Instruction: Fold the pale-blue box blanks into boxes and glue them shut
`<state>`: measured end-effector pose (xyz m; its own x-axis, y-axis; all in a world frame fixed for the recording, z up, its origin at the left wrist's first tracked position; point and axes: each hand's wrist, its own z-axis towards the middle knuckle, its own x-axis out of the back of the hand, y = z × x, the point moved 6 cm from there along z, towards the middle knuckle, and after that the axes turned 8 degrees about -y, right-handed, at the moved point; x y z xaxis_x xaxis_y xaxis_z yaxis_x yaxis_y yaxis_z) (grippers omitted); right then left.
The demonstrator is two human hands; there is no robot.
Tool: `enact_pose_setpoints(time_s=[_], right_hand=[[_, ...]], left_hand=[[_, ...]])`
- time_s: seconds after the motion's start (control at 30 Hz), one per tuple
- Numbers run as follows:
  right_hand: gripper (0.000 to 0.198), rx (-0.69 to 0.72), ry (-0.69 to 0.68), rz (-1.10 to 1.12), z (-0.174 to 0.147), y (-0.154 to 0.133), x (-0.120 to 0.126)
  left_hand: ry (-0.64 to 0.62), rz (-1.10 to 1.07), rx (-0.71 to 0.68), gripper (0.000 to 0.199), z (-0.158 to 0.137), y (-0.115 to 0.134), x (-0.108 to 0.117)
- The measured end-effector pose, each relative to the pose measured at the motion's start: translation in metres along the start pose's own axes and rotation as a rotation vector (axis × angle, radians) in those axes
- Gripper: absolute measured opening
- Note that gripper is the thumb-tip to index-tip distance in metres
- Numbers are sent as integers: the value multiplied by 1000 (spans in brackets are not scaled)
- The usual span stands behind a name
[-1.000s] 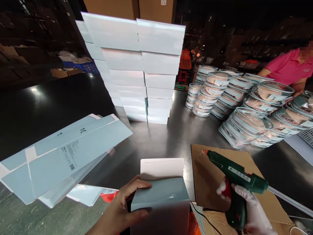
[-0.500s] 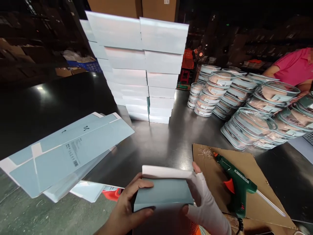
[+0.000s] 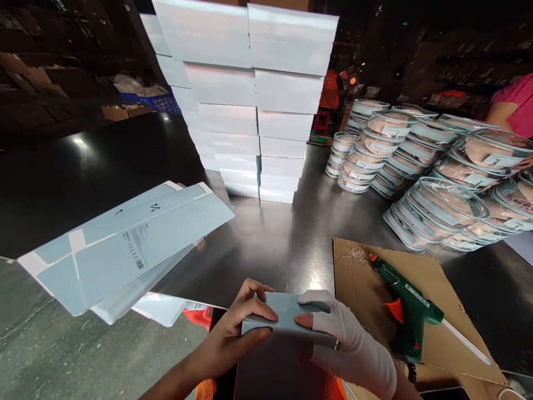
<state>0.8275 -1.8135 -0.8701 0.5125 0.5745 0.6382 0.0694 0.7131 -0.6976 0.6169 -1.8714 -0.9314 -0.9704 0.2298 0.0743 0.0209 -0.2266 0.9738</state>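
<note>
Together, left hand (image 3: 238, 325) and right hand (image 3: 347, 330) grip the box (image 3: 283, 350) at the near edge of the table (image 3: 270, 250); a gap separates it from the stack (image 3: 275, 91) ahead.

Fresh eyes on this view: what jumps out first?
First, the tall stack of white boxes rising at the centre. Then the green glue gun lying on cardboard at right, with round clear packs piled beyond it. Nearest, the bare left hand and white-gloved right hand grip a pale blue box.
</note>
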Motion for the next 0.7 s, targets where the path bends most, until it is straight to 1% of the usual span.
enact_pose_setpoints(time_s=[0.03,0.07,0.1,0.13,0.17,0.2,0.23,0.27,0.3,0.37,0.4,0.43,0.47,0.5,0.53,0.57,0.6,0.63,0.67,0.7], right_hand=[[65,-23,0,55,-2,2,1],[60,-86,19,153,-6,7,3],[57,-178,64,288,-11,13,5],[59,-286,124,436,-17,21,6],[66,-401,186,568,-25,30,5],[74,-502,249,661,-32,37,2],[78,-575,306,705,-38,43,-1],[75,-628,348,709,-43,48,-3],[65,-648,389,674,-46,52,-4],[44,-635,489,579,-48,53,5],[38,-600,526,513,-47,50,13],[32,-546,538,414,-43,42,23],[26,-468,531,287,-38,30,33],[20,-368,493,150,-30,14,42],[15,-260,433,26,-22,-4,48],[15,-143,370,-86,-13,-23,51],[16,-34,306,-158,-5,-39,52],[17,35,236,-176,1,-49,53],[18,52,167,-171,6,-52,57],[24,10,138,-178,9,-48,66]], left_hand=[[21,1,6,20,1,2,5],[102,-22,18,24,2,4,14],[244,-65,31,29,0,5,27],[421,-123,48,36,-3,5,41],[607,-188,68,42,-8,3,52],[768,-248,85,46,-14,-1,59],[875,-291,95,48,-18,-6,62],[925,-308,102,48,-20,-12,61],[932,-302,109,47,-20,-17,57],[939,-289,125,48,-20,-28,50],[944,-250,104,52,-21,-29,48],[928,-148,59,60,-21,-23,47],[873,21,-7,71,-18,-11,46],[757,248,-83,82,-12,6,43],[575,502,-161,90,-4,23,36],[336,747,-222,92,4,36,25],[84,915,-253,90,10,42,15],[-100,988,-265,88,12,44,11],[-211,1011,-257,84,13,44,12],[-205,992,-235,79,12,42,19]])
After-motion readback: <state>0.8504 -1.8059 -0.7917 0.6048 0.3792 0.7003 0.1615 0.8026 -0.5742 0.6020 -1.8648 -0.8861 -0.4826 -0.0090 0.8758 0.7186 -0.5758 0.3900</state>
